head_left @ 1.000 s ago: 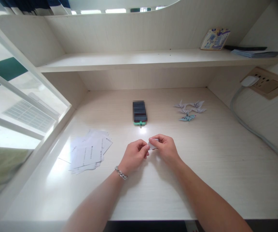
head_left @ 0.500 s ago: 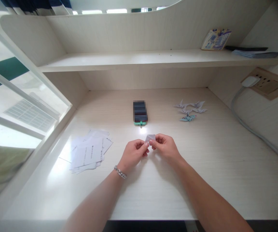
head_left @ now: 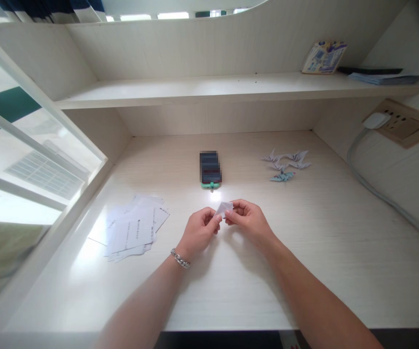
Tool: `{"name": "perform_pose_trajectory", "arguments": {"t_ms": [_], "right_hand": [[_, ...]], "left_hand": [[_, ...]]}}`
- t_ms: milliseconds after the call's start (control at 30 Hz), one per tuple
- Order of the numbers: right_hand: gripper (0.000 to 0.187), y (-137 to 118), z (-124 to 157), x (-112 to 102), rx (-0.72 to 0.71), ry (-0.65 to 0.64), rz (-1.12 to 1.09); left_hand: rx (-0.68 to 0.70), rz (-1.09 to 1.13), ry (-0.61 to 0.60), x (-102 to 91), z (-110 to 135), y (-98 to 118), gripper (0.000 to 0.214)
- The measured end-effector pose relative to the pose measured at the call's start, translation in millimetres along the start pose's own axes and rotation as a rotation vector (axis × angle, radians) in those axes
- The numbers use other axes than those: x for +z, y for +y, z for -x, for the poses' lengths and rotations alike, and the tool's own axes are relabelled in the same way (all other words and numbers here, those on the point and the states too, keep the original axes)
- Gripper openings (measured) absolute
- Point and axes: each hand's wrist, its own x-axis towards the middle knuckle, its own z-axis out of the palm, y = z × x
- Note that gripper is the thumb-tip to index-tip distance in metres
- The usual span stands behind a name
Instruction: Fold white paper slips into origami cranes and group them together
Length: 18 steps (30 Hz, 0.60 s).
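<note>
Both my hands meet over the middle of the pale wooden desk [head_left: 304, 271]. My left hand [head_left: 198, 231], with a metal bracelet on its wrist, pinches one side of a small folded piece of white paper [head_left: 223, 208]. My right hand [head_left: 249, 221] pinches the other side. The paper stands up between the fingertips, a little above the desk. Several finished folded paper cranes [head_left: 285, 165] lie in a cluster at the back right. A loose stack of white paper sheets [head_left: 131, 229] lies to the left of my hands.
A phone in a green case [head_left: 210, 169] lies flat behind my hands. A shelf [head_left: 195, 89] runs above the desk with a printed packet [head_left: 324, 57] and flat dark items at its right end. A plug and grey cable [head_left: 373, 140] hang from the right wall socket.
The folded paper has been turned upward between my fingertips, from lying low under my right fingers to standing up. Both hands shifted slightly away from me.
</note>
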Motion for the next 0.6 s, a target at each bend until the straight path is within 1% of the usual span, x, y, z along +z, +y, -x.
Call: {"name": "perform_pose_trajectory", "arguments": {"t_ms": [100,167,233,300,400,500,600], "right_hand": [[0.030,-0.8,0.1,-0.3,-0.024,0.021,0.036],[0.033,-1.0,-0.2,-0.3,-0.024,0.032,0.059],[0.033,-0.6,-0.6,-0.6,-0.012,0.019,0.080],[0.031,0.3,-0.9,-1.0,-0.005,-0.010,0.111],[0.024,2.4,-1.0,-1.0,-0.018,-0.033,0.166],[0.018,4.8,-1.4,0.1,-0.060,-0.002,0.202],[0.019,7.2,-2.8,0.6,-0.058,0.045,0.151]], "left_hand": [[-0.033,0.086,0.007,0.3,-1.9,-2.6,0.029],[-0.025,0.149,0.031,1.0,-2.7,-2.8,0.028],[0.000,0.163,0.059,1.3,-2.6,-2.2,0.026],[0.020,0.118,0.064,1.1,-1.9,-1.5,0.025],[0.032,0.011,0.034,1.2,-0.2,-1.2,0.023],[0.034,-0.043,0.042,2.5,0.6,-1.3,0.023],[0.049,-0.037,0.074,3.8,0.0,-1.3,0.024]]}}
